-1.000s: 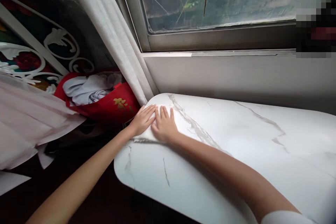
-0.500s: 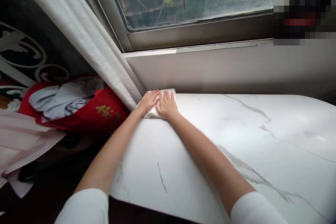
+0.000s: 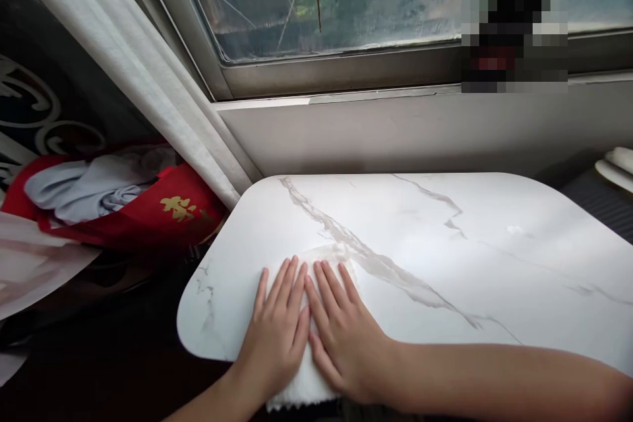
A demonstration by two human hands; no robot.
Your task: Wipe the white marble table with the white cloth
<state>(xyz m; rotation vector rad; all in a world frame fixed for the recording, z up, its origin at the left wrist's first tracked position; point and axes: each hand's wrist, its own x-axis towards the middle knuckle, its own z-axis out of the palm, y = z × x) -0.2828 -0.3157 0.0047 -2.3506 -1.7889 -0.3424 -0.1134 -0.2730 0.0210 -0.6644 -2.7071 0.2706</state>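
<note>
A white cloth [image 3: 301,386] lies on the white marble-patterned table [image 3: 425,211], and part of it reaches past the table's front edge. My left hand [image 3: 274,323] rests flat on the cloth with its fingers spread. Right beside it my right hand [image 3: 341,330] also presses flat on the cloth, fingers apart. The thumbs are nearly touching. Much of the cloth is hidden beneath both palms.
Behind the table are a pale wall [image 3: 346,138] and a window [image 3: 346,6]. At the left hang a light curtain [image 3: 133,53] and a red bag [image 3: 198,204] holding grey fabric [image 3: 84,188]. A dark surface with white items [image 3: 618,168] is at the far right.
Both hands and the cloth have come from the table's back left corner toward its front edge, nearer the camera. The view has shifted somewhat to the right.
</note>
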